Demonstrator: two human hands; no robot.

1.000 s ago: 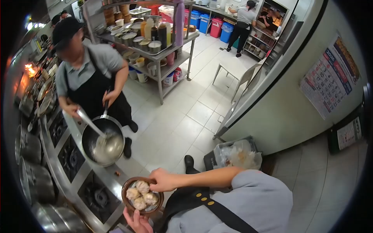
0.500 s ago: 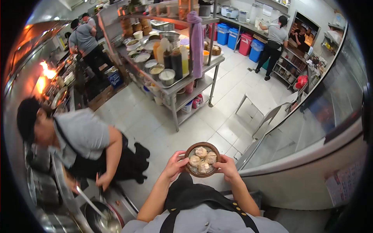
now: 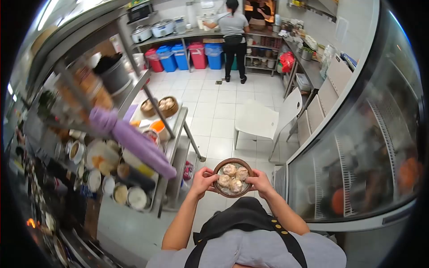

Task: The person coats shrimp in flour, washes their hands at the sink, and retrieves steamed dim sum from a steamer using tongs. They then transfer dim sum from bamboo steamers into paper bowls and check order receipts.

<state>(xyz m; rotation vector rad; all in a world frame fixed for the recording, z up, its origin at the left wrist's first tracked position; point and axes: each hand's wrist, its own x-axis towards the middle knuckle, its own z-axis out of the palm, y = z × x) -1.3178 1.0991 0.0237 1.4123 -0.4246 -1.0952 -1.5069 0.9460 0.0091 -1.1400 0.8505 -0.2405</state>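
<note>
Between my two hands I hold a small round bamboo steamer basket, level in front of my apron. Inside it sit several pale, pleated dumplings on what looks like a light liner. My left hand grips the left rim, thumb on top and fingers curled round the side. On the opposite rim my right hand has the same kind of grip. The undersides of the fingers are hidden beneath the basket.
A steel shelf unit with a purple towel, sauce tubs and steamer baskets stands left. Ahead is a white chair; a glass-door fridge is on the right. A co-worker stands at the back counter, near colored bins.
My view has swung right and moved forward, so the shelf, chair and fridge are closer. The co-worker at the wok has left view. Both hands keep hold of the steamer basket.
</note>
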